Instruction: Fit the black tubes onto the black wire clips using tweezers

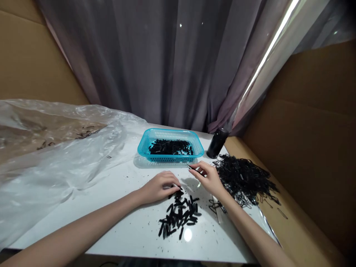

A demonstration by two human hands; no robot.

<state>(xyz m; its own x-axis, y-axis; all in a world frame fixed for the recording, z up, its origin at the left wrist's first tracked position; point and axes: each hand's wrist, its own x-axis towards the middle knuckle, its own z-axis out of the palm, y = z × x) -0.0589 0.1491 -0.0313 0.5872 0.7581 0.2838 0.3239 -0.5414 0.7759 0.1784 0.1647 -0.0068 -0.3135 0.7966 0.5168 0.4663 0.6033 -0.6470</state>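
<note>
Here the right hand (209, 177) pinches a thin black strip (191, 167), pointing left

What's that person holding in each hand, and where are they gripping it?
The right hand pinches a thin black piece at one end. The left hand rests by the black pile; any hold cannot be told.

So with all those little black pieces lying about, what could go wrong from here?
1. The loose pile of black pieces lies near the front table edge; a forearm sweep might push some off.
2. The tangled black heap spreads to the right edge, so strands could slide off.
3. The right hand pinches one thin piece; it might slip before reaching the blue basket.
</note>
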